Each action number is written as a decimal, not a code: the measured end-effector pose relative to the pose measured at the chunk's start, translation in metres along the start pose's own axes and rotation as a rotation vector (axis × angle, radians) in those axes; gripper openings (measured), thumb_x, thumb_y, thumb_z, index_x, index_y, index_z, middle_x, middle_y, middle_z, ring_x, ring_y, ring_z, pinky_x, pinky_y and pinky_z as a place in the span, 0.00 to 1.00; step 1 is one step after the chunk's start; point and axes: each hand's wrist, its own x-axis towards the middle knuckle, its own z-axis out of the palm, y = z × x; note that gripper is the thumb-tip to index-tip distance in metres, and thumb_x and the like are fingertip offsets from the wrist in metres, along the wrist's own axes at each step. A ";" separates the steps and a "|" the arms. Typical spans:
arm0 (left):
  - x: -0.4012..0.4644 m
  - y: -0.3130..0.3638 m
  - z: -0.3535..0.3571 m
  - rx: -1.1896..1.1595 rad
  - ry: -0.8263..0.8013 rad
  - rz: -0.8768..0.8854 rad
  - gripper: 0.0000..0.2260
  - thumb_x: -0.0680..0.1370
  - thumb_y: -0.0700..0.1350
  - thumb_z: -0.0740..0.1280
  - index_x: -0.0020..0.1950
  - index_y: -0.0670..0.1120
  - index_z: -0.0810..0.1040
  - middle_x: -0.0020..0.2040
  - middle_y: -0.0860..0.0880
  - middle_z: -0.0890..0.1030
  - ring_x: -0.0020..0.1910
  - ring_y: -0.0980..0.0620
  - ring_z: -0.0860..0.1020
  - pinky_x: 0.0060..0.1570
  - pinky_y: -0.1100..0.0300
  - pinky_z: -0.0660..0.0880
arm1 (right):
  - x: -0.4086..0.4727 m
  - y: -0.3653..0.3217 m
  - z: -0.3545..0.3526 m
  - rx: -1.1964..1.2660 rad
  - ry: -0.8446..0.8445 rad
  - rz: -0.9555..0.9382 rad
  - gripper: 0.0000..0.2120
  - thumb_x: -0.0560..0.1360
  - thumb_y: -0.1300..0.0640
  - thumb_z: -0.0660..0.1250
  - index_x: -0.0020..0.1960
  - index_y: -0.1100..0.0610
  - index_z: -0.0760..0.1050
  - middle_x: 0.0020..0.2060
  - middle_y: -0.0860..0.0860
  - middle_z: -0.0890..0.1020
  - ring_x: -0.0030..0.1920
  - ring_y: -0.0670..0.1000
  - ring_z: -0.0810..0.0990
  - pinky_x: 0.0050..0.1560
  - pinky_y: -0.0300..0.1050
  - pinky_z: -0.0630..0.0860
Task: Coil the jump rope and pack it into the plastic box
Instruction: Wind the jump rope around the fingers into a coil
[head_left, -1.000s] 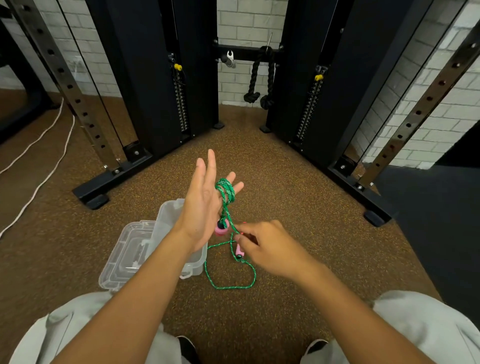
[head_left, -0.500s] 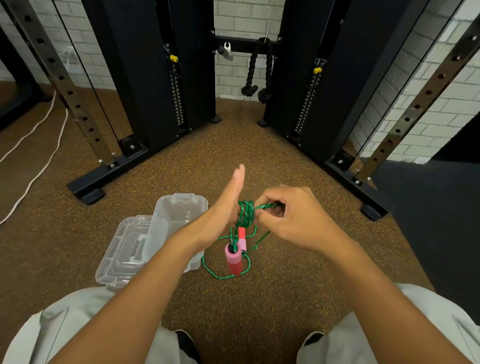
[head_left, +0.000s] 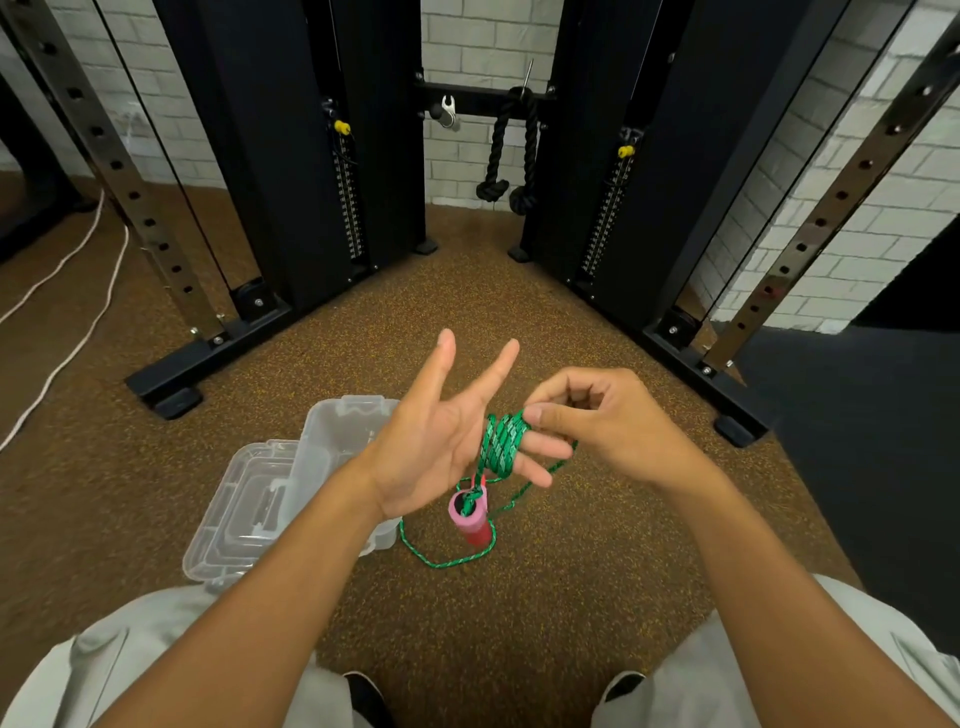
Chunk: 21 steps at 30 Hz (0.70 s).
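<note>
The green jump rope (head_left: 500, 444) is wound in several turns around two fingers of my left hand (head_left: 436, 441), which is held palm up with fingers spread and straight. My right hand (head_left: 602, 421) pinches the rope at the coil's right side. A pink handle (head_left: 469, 512) hangs below the coil, with a red one partly hidden behind it. A slack loop of rope lies on the floor under them. The clear plastic box (head_left: 340, 431) stands open on the floor to the left, partly hidden by my left forearm, its lid (head_left: 244, 512) beside it.
Brown speckled rubber floor all round. Black cable machine columns (head_left: 311, 171) and steel uprights (head_left: 831, 208) stand ahead on both sides, with base feet (head_left: 171, 400) on the floor. A black rope attachment (head_left: 514, 156) hangs at the back. White cords (head_left: 78, 332) lie far left. My knees are at the bottom.
My left hand has turned palm up and spread its fingers. My right hand has carried the rope round the fingers to the coil's right side. The handles hang a little lower.
</note>
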 end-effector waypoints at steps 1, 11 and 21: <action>0.000 0.000 -0.001 -0.050 -0.009 0.014 0.38 0.74 0.77 0.37 0.82 0.66 0.47 0.68 0.31 0.78 0.58 0.39 0.82 0.77 0.41 0.57 | 0.001 0.001 0.000 0.025 0.009 -0.001 0.04 0.76 0.60 0.74 0.48 0.60 0.85 0.45 0.62 0.87 0.43 0.54 0.83 0.46 0.49 0.80; 0.000 0.007 -0.013 -0.444 0.125 0.231 0.36 0.75 0.77 0.48 0.82 0.67 0.54 0.75 0.35 0.73 0.75 0.39 0.73 0.71 0.36 0.61 | 0.002 0.047 0.042 -0.304 -0.049 0.171 0.09 0.84 0.54 0.65 0.48 0.53 0.81 0.37 0.50 0.85 0.35 0.44 0.83 0.48 0.56 0.82; -0.006 0.013 -0.033 -0.256 0.345 0.344 0.29 0.78 0.75 0.45 0.79 0.72 0.58 0.79 0.42 0.69 0.74 0.49 0.75 0.79 0.34 0.44 | -0.013 0.005 0.065 -0.485 -0.226 -0.042 0.17 0.83 0.49 0.62 0.40 0.57 0.75 0.30 0.52 0.83 0.27 0.43 0.79 0.35 0.47 0.77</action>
